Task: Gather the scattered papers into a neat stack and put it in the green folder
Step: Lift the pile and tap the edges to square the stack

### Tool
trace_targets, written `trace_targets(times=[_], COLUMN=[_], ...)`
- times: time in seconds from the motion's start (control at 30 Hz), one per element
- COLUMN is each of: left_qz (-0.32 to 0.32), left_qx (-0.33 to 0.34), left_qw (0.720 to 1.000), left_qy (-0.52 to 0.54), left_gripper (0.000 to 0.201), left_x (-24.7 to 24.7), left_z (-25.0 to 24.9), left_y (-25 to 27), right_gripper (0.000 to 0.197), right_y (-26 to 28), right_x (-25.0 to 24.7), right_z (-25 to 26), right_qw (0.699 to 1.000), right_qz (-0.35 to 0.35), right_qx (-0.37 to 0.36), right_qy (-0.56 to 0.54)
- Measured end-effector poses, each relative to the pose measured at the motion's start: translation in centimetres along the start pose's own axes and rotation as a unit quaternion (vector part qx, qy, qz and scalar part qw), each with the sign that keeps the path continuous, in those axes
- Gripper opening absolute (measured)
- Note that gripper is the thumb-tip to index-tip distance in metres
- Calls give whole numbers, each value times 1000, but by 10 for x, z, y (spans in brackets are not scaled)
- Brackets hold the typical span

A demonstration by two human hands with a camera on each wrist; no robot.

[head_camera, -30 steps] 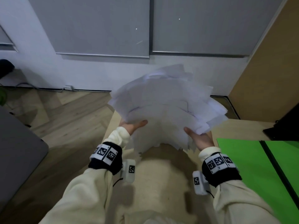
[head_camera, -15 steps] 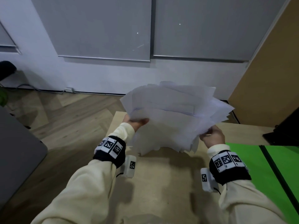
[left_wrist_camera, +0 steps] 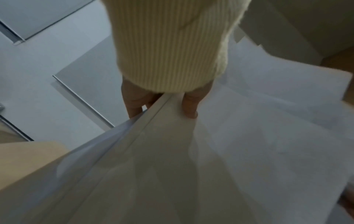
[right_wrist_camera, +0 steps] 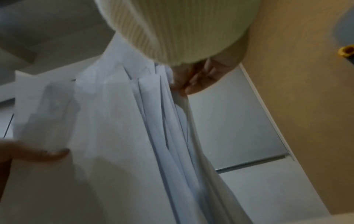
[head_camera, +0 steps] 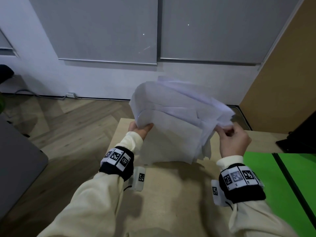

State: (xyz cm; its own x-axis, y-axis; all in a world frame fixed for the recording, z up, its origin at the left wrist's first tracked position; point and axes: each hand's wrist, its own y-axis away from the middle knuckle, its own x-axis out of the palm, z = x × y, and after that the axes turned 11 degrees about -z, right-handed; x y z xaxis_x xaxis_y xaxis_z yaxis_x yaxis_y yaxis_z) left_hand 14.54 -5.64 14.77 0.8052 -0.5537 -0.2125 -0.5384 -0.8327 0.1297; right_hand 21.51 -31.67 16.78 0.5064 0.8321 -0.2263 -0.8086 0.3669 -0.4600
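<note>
A loose bundle of white papers (head_camera: 172,124) is held up on edge above the light wooden table (head_camera: 171,189), its sheets uneven and fanned. My left hand (head_camera: 141,129) grips the bundle's left edge, thumb on the near face (left_wrist_camera: 189,106) and fingers behind. My right hand (head_camera: 232,137) pinches the right edges of the sheets (right_wrist_camera: 184,84). The papers (right_wrist_camera: 118,136) fill most of both wrist views. The green folder (head_camera: 280,185) lies open on the table at the right, a dark spine line running down it.
A dark object (head_camera: 301,139) sits at the table's right edge behind the folder. Wooden floor (head_camera: 68,124) lies left of the table, with a grey surface (head_camera: 18,161) at far left. A white wall with grey blinds (head_camera: 109,31) stands ahead, a tan panel (head_camera: 282,74) at right.
The bundle has come down and tilted closer to upright, its sheets drawn closer together. My right hand has shifted from under the bundle to pinching its right edge.
</note>
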Motion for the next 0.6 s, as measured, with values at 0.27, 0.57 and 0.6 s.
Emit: trace_targets(times=[0.27,0.57,0.6], left_qz=[25,170,178], left_qx=[9,26,20], left_qw=[1000,984,983], left_qy=[3,-50,-52], left_gripper=[31,46,41], left_x=[-1,-31,-36], left_z=[-4,12,17], left_y=[9,-4,-6], right_gripper=[116,38,50], right_y=[8,15,16], right_x=[-1,7,5], right_z=[-44,-39,-39], right_qw=[921,892,884], right_qz=[306,382,401], right_qx=[206,240,238], right_qy=[-124,-18,-30])
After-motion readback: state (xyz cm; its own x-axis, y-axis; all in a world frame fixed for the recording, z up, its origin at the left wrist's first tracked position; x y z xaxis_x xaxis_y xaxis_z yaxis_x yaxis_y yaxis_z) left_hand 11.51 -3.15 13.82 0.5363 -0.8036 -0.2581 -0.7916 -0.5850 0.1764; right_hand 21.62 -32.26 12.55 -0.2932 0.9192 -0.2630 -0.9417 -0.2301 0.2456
